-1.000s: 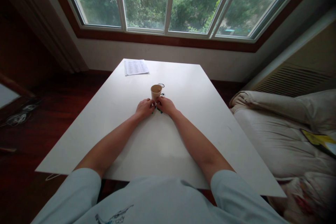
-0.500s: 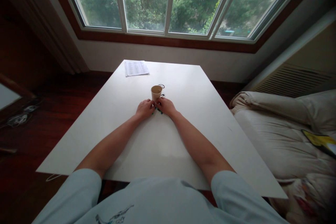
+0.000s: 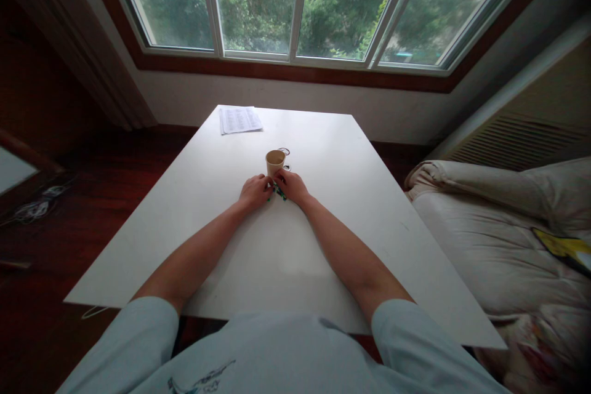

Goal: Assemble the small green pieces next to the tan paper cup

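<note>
A tan paper cup (image 3: 276, 163) stands upright in the middle of the table, its open mouth facing up. Just in front of its base, several small green pieces (image 3: 281, 193) lie between my two hands. My left hand (image 3: 256, 191) rests on the table to the left of them, fingers curled and closed together. Close against the cup's lower front is my right hand (image 3: 292, 185), its fingertips pinched. What either hand holds is too small to make out.
The white table (image 3: 258, 258) spreads around my arms. Printed sheets (image 3: 241, 120) lie at its far left corner. Thin dark loops (image 3: 285, 152) show behind and beside the cup. A cream sofa (image 3: 471, 234) stands to the right, and a window (image 3: 258, 6) is beyond the table.
My right hand's fingertips have shifted slightly up toward the cup, and more of the green pieces shows below them. My left hand and the cup have stayed in place.
</note>
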Motion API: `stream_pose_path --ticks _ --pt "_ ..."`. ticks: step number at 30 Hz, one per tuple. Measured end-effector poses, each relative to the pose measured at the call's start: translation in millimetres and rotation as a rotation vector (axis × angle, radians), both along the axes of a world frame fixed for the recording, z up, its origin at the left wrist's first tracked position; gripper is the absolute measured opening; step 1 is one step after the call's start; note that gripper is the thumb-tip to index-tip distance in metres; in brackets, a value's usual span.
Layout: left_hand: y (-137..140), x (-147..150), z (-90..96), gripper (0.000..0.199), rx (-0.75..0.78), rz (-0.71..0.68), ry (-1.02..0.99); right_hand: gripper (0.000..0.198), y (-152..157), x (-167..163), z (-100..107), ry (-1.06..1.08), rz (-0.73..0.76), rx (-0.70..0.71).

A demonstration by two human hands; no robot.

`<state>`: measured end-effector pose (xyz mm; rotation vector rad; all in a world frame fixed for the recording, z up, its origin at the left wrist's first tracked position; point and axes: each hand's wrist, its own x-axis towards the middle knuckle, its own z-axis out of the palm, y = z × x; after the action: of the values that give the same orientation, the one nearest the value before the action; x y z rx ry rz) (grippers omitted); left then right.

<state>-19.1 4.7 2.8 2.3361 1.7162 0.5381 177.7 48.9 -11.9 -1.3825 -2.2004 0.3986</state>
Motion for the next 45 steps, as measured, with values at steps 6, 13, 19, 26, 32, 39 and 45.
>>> stream_pose_path --ticks 6,13,19,26,32,39,45 --pt "0 -1 -0.2 0.025 -0.001 -0.006 -0.003 0.008 2 -2 -6 0.143 0.016 0.045" --pt "0 -1 0.6 0.025 -0.011 -0.001 -0.008 0.005 2 -1 -9 0.262 0.008 0.072" --pt "-1 0 2.1 0.025 -0.007 0.000 -0.005 0.008 5 0 -12 0.323 0.006 0.117" --pt "-1 -1 2.0 0.024 -0.010 0.001 -0.010 0.008 10 0 -17 0.329 0.027 0.162" --pt "-1 -1 1.5 0.024 -0.008 -0.002 -0.004 0.008 10 -1 -16 0.315 0.003 0.133" --pt "-1 -1 2.0 0.023 -0.006 -0.003 -0.007 0.007 11 -1 -18 0.320 0.018 0.132" --pt "-1 -1 2.3 0.025 -0.010 -0.002 -0.008 0.005 12 -1 -19 0.313 0.017 0.116"
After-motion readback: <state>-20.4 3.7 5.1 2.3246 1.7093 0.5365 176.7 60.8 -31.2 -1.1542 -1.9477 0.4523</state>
